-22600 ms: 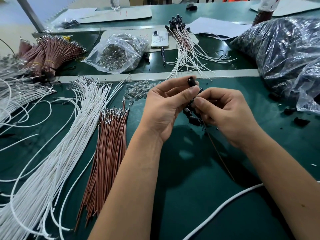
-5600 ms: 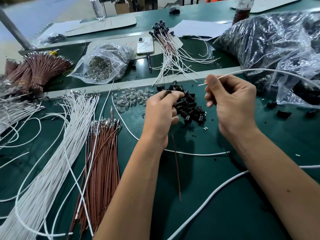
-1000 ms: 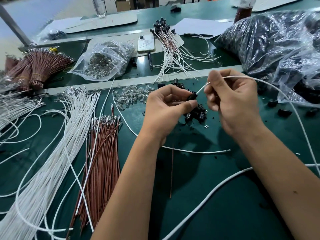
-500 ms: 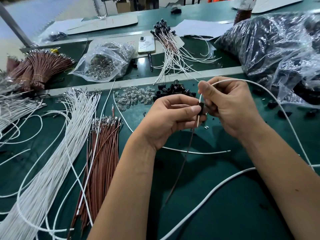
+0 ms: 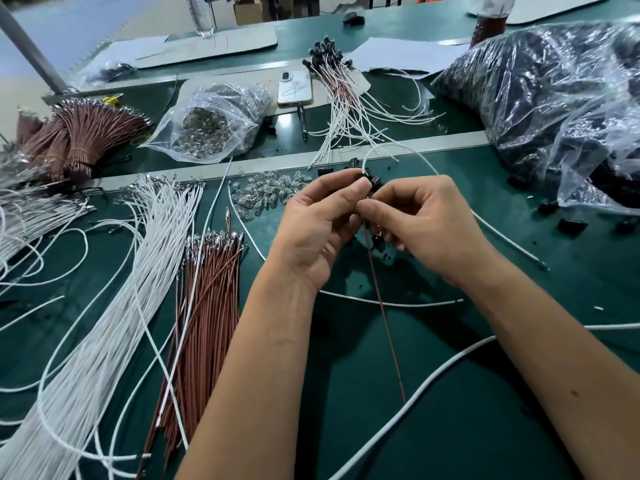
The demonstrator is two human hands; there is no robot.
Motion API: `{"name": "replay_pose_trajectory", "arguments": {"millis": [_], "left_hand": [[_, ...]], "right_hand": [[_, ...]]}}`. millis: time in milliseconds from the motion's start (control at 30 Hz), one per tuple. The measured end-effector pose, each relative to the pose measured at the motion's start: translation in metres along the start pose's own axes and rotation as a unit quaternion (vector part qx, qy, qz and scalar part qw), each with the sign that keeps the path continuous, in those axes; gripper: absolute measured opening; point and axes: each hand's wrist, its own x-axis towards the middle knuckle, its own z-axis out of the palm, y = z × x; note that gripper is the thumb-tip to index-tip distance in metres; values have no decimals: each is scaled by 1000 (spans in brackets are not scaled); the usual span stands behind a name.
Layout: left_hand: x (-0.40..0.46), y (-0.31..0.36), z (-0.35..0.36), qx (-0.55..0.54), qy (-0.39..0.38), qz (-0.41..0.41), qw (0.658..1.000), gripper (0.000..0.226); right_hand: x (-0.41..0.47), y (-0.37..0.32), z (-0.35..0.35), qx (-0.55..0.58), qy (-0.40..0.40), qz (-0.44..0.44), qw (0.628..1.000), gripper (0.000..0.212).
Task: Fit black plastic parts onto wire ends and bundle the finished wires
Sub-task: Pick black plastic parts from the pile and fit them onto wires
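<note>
The left hand (image 5: pixel 318 226) and right hand (image 5: pixel 426 223) meet fingertip to fingertip, pinching a black part (image 5: pixel 375 183) above the surface (image 5: pixel 450 427); white wires (image 5: pixel 104 323) lie left.

A factory assembly bench, the kind where wire parts are put together by hand. The green work mat (image 5: pixel 450 427) is covered with stock in bulk: a thick spread of white wires (image 5: pixel 104 323), a sheaf of brown wires (image 5: pixel 204 306), tied brown bundles (image 5: pixel 79 133), a clear bag of small glass bulbs (image 5: pixel 211 123) and a big bag of black parts (image 5: pixel 554 91). More green benches stand behind
</note>
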Motion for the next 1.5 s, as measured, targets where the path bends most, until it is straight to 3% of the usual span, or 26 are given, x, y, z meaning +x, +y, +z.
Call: {"name": "replay_pose_trajectory", "arguments": {"millis": [167,233,333,400,467,567,633,700,800,867,1000,1067,1267,1500], "left_hand": [[0,5,-2,-87,-6,-3,996,19],[0,6,-3,-99,-7,6,995,25],[-2,8,-4,-122,-30,13,992,26],[-3,9,-3,-116,-48,11,992,26],[-4,9,-3,-91,-54,9,994,25],[-4,7,-1,-30,-45,14,998,19],[-4,5,1,-11,-41,21,999,18],[-4,4,0,-1,-31,26,999,19],[-3,4,0,-22,-20,29,999,16],[-1,4,-1,-39,-5,33,999,13],[1,2,-1,35,35,45,998,10],[1,0,0,65,38,49,996,11],[3,2,-2,1,60,54,997,10],[4,-8,4,55,50,70,995,12]], "right_hand": [[-2,-5,-3,-3,-70,-15,997,22],[-4,-9,-6,4,-170,-6,985,23],[-7,-13,-12,0,-362,63,930,24],[-10,-13,-16,14,-427,109,898,20],[-10,-13,-16,58,-400,123,907,23],[-8,-9,-9,118,-218,125,961,32],[-6,-6,-8,127,-149,116,974,33],[-5,-4,-12,119,-174,113,971,33],[-8,-4,-16,88,-281,128,947,34],[-10,-3,-13,69,-299,133,942,35],[-4,1,-1,111,-126,131,977,34],[-3,2,0,112,-77,109,985,27],[-4,2,-6,94,-147,129,976,21],[-2,2,5,80,9,105,991,25]]}}
